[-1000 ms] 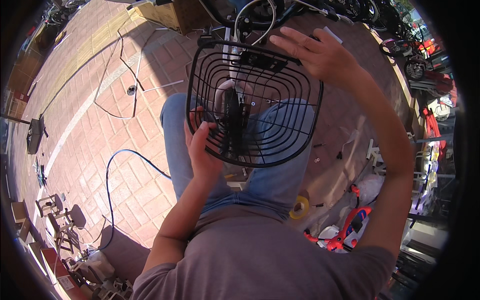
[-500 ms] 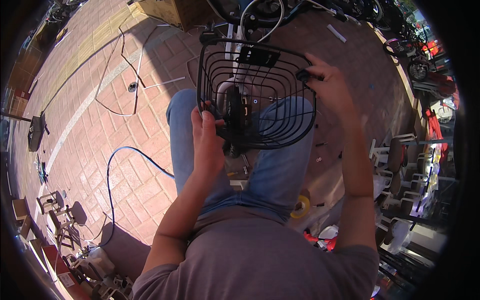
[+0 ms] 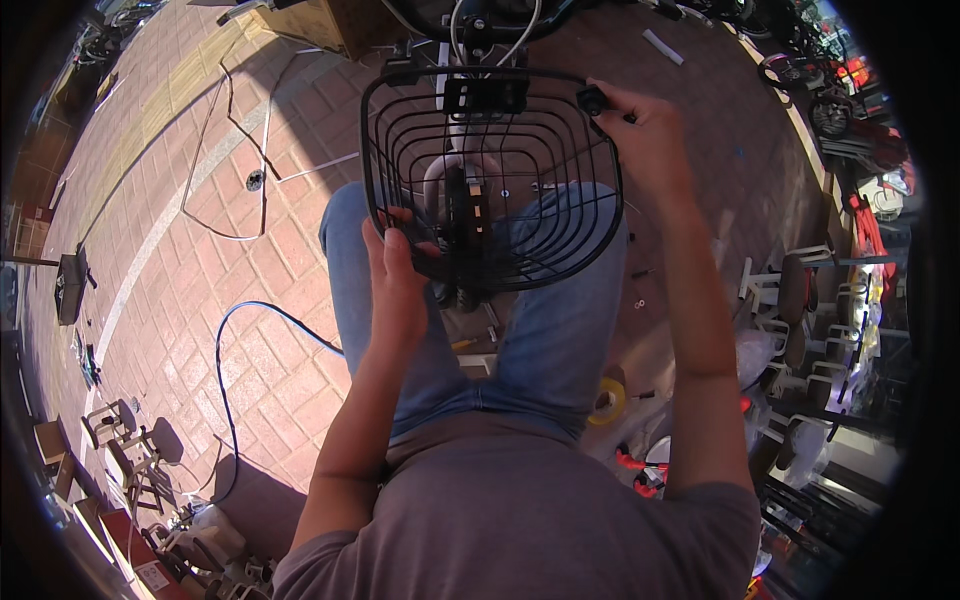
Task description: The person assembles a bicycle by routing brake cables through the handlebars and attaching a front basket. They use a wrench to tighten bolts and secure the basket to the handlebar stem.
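Note:
A black wire bicycle basket [image 3: 540, 284] is held up in front of my knees, its open side facing me. My left hand [image 3: 396, 280] is closed around the left rim, thumb on the near side and fingers through the wires. At the upper right corner my right hand [image 3: 648, 135] pinches a small black fitting [image 3: 592, 99] against or just beside the rim; whether it is attached there I cannot tell. A black mounting plate [image 3: 485, 96] sits on the basket's far side. Behind it stand the handlebar [image 3: 545, 30] and cables of a bicycle.
A cardboard box [image 3: 310, 25] stands beyond the bicycle at left. A blue hose [image 3: 228, 385] curves over the brick paving. Yellow tape [image 3: 608, 402], washers and bolts lie by my right leg. Metal parts [image 3: 800, 350] crowd the right; stools [image 3: 115, 450] stand at left.
The basket has shifted a little up and left with both my hands. The black fitting is now closer to the basket's upper right corner.

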A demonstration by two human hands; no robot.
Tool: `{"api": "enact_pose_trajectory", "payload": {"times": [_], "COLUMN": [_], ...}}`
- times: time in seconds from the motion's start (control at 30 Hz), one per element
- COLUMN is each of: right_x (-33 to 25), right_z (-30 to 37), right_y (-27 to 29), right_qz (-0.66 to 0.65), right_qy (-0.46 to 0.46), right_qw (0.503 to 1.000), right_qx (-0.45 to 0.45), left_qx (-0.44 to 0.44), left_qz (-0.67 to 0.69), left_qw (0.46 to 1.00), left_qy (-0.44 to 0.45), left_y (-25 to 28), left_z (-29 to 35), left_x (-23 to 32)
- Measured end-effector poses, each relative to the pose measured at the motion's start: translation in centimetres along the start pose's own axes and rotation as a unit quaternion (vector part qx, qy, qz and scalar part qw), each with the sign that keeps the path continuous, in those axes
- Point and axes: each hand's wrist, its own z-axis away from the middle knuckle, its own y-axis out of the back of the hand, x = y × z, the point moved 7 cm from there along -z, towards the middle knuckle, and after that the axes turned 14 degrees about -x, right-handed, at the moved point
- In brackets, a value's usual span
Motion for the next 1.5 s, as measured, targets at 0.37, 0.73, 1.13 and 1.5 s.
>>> {"api": "enact_pose_trajectory", "payload": {"times": [0.37, 0.73, 1.13, 1.5], "right_x": [-1.3, -2.2, -1.9, -1.9], "right_z": [0.2, 0.2, -0.3, -0.2], "right_y": [-0.9, -2.3, -4.5, -4.7], "right_qz": [0.064, 0.186, 0.363, 0.387], "right_qy": [-0.009, 0.077, 0.096, 0.072], "right_qw": [0.998, 0.979, 0.926, 0.919], "right_qx": [0.003, 0.021, 0.029, 0.018], "left_qx": [0.015, 0.012, -0.015, -0.033], "left_qz": [0.040, -0.048, -0.095, -0.159], "left_qw": [0.999, 0.999, 0.994, 0.985], "left_qy": [-0.020, 0.013, 0.055, 0.053], "left_y": [0.5, 1.3, 2.3, 2.7], "left_z": [-0.3, -0.6, -0.8, -1.4], "left_x": [-0.3, -0.3, -0.4, 0.7]}}
